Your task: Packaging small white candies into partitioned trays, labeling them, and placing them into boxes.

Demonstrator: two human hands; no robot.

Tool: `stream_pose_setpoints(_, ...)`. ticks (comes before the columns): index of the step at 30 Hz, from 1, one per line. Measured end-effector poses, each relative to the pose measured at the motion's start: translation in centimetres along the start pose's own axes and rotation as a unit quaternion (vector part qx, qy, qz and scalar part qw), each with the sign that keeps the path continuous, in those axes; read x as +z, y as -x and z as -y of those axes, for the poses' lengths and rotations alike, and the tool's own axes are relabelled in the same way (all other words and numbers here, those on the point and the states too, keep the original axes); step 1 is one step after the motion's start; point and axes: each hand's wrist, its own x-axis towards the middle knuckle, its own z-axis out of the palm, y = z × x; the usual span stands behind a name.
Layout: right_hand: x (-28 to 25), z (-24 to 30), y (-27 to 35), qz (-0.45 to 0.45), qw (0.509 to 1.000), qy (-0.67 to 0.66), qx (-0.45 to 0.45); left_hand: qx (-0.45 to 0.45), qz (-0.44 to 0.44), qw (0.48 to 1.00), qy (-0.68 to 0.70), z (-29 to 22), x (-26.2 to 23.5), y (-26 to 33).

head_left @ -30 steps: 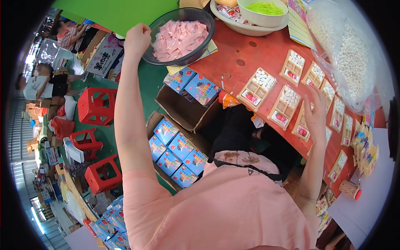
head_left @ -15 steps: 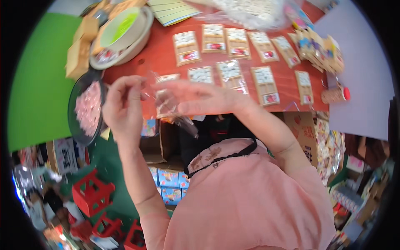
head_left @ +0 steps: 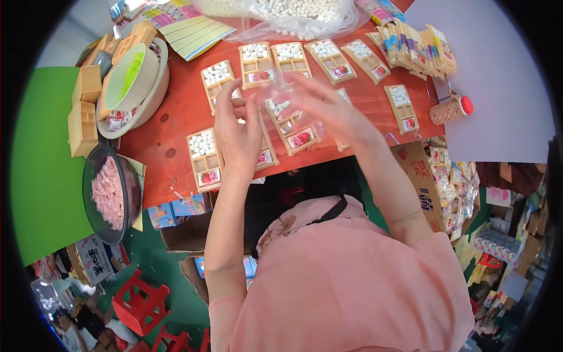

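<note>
My left hand [head_left: 237,129] is raised over the near edge of the red table, fingers curled toward the thumb at the edge of a clear plastic bag [head_left: 274,92]. Close on the other side of the film is my right hand [head_left: 331,111], its fingers blurred by motion, so its grip is unclear. Beneath the bag lies a compartment tray [head_left: 301,139] with white pieces and a strawberry-printed packet. Another such tray [head_left: 203,148] rests left of my left wrist; one more is partly hidden behind that hand.
More filled trays [head_left: 328,56] stand in a row farther back. A big bag of white pieces [head_left: 305,14] lies at the far edge. On the left are stacked bowls [head_left: 153,88] and a dark bowl of pink packets [head_left: 138,193]. A red-capped jar [head_left: 448,111] sits right.
Both hands have moved right and farther over the table with the clear bag. The view has shifted too, bringing the trays at the near left out from behind my hands.
</note>
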Motion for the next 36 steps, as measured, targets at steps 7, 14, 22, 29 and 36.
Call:
stream_pose_setpoints(7, -4.3, -0.7, -8.1, -0.240, 0.764, 0.597, 0.053, 0.024, 0.011, 0.997, -0.068, 0.7, -3.4, 2.3)
stream_pose_setpoints(14, -3.4, -3.8, -12.5, -0.287, 0.696, 0.651, 0.098, -0.016, 0.019, 0.992, -0.121, 1.8, -9.0, 6.4)
stream_pose_setpoints(22, -2.3, -5.3, -13.1, -0.265, 0.616, 0.731, 0.123, -0.034, -0.011, 0.978, -0.206, 2.5, -10.8, 11.1)
stream_pose_setpoints(29, -3.8, -7.7, -13.9, -0.251, 0.582, 0.773, 0.022, 0.054, 0.021, 0.973, -0.224, 2.0, -8.2, 11.8)
stream_pose_setpoints(36, -6.4, -8.6, -14.7, -0.211, 0.594, 0.774, -0.062, 0.075, 0.041, 0.969, -0.231, 0.9, -9.0, 11.0)
